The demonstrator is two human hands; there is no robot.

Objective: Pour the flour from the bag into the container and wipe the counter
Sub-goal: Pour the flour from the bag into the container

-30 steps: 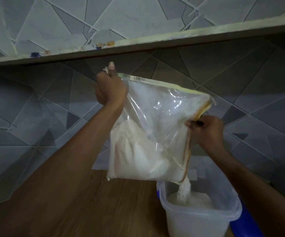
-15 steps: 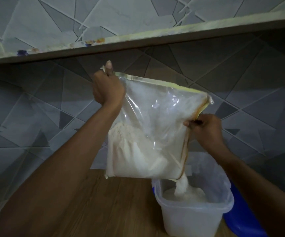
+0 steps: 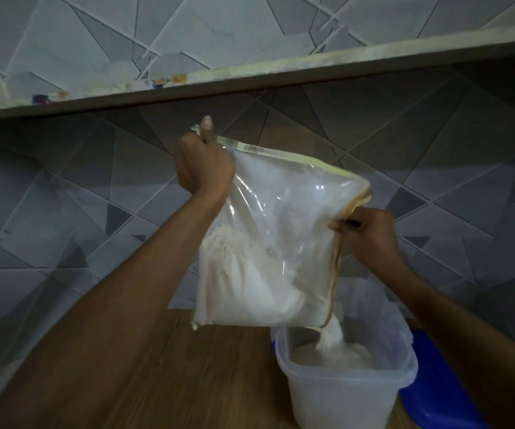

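A clear plastic bag [image 3: 281,236] is held up between the two hands, tipped so that its open edge runs down the side nearest the right hand. The upper corner of the bag is pinched in the closed left hand [image 3: 202,164], with one finger raised above the sealed strip. The open, yellowish edge of the bag is gripped by the right hand [image 3: 369,235], its fingers closed on the plastic, lower than the left hand and to its right. White flour [image 3: 250,283] is heaped in the bottom of the bag, below the left hand. From the lowest corner, beneath the right hand, a stream of flour is seen falling into a translucent container [image 3: 347,394], which stands open on the wooden counter [image 3: 188,366] under the right forearm. A mound of flour is already gathered inside it. A blue object [image 3: 435,394] is partly seen behind the container, touching or just beside it, below the right arm. A tiled wall [image 3: 64,212] and a shelf [image 3: 281,78] are seen beyond both hands.
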